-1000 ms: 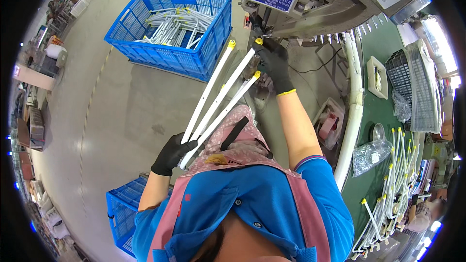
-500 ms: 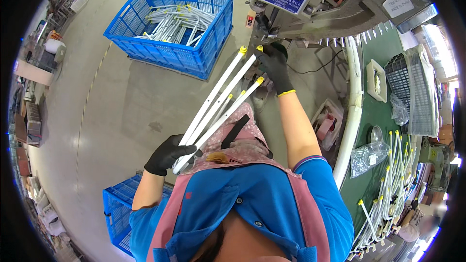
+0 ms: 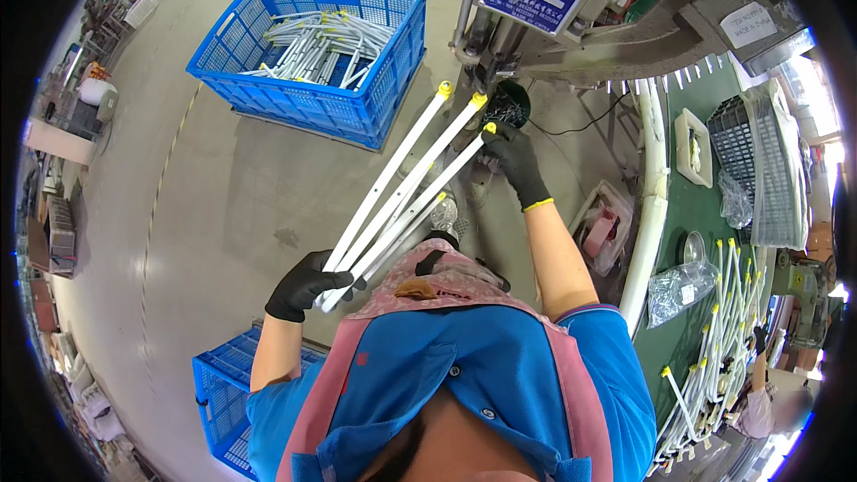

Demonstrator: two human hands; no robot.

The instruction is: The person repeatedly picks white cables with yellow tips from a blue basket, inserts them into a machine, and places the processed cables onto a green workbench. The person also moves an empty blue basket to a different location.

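My left hand (image 3: 310, 286), in a black glove, is closed round the lower ends of several white metal tubes (image 3: 379, 187). They fan out away from me, and yellow caps (image 3: 445, 87) sit on their far ends. My right hand (image 3: 516, 162), in a black glove with a yellow cuff edge, has its fingers closed at the capped end of the rightmost long tube. Just beyond the tube ends stands the machine's tool head (image 3: 486, 67). Some shorter tubes lie partly hidden under the long ones.
A blue crate (image 3: 308, 94) full of similar tubes stands ahead on the left. Another blue crate (image 3: 228, 384) is by my left elbow. Beneath the machine sits a round tub (image 3: 509, 107) of small metal parts. On the right, a green table (image 3: 668, 348) carries more tubes; a person is beyond it.
My right hand has moved back toward me, from the middle tube's end to the rightmost tube's end. My left hand still holds the bundle in nearly the same place.
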